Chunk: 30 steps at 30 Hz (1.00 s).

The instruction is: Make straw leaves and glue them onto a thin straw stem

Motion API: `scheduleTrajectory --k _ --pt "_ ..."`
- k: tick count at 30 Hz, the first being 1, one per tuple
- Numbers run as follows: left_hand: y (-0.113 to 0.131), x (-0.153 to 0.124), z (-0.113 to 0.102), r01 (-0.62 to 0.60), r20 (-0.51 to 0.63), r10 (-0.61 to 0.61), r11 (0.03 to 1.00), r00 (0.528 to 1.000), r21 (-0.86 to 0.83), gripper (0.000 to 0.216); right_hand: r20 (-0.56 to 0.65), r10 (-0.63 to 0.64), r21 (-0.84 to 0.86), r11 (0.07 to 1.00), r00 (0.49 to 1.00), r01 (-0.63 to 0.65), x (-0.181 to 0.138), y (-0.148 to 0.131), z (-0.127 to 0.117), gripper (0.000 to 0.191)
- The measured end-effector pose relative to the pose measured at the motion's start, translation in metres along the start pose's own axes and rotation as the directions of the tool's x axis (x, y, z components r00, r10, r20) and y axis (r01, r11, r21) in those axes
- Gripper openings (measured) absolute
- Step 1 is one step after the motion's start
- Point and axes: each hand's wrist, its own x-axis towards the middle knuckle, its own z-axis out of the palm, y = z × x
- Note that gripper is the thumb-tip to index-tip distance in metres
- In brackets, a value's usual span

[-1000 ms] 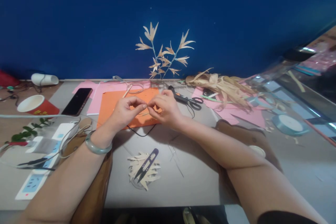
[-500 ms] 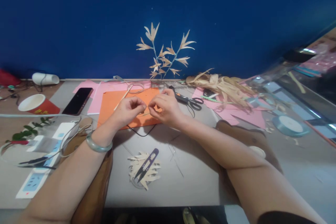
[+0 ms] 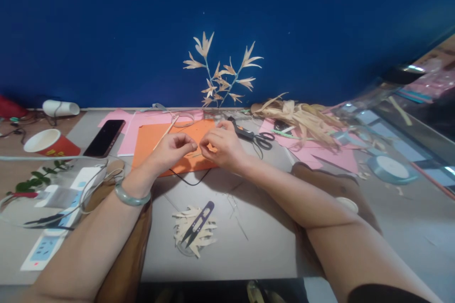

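Observation:
Over the orange sheet (image 3: 149, 137), my left hand (image 3: 174, 150) is closed with thumb and index finger pinched together. Facing it, my right hand (image 3: 223, 147) also pinches, its fingertips a short gap from the left ones. Whatever lies between the fingers is too small to make out. Thin pale bits rest on the sheet below them. Nearer to me, purple thread snips (image 3: 197, 225) lie on a heap of cut pale husk pieces (image 3: 204, 245). Behind my hands stands a branch of pale husk flowers (image 3: 222, 83) on blue-green stems.
Black-handled scissors (image 3: 263, 141) and a bundle of dried husks (image 3: 298, 120) lie to the right, near a ribbon roll (image 3: 391, 169). On the left are a phone (image 3: 105, 138), a red paper cup (image 3: 53, 143), a power strip (image 3: 44, 246) and loose cables.
My left hand has drawn slightly left, so the gap between the two hands' fingertips is a little wider. The view has shifted slightly.

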Motion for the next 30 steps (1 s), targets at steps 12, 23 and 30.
scheduleTrajectory --k 12,23,30 --pt "-0.0047 0.0011 -0.0016 -0.065 0.017 0.065 0.998 0.998 -0.016 0.021 0.008 0.009 -0.013 1.000 1.000 -0.009 0.0011 -0.0009 -0.0016 0.015" --pt "0.0002 -0.0004 0.0006 -0.005 -0.046 0.007 0.999 0.999 0.034 0.014 -0.003 -0.005 -0.007 1.000 1.000 0.005 -0.0006 0.0017 0.0019 0.013" --pt "-0.0017 0.0017 0.0001 -0.140 -0.065 0.142 0.990 0.988 0.020 0.020 -0.012 0.022 0.001 1.000 1.000 -0.022 -0.0020 0.0009 0.0037 0.013"
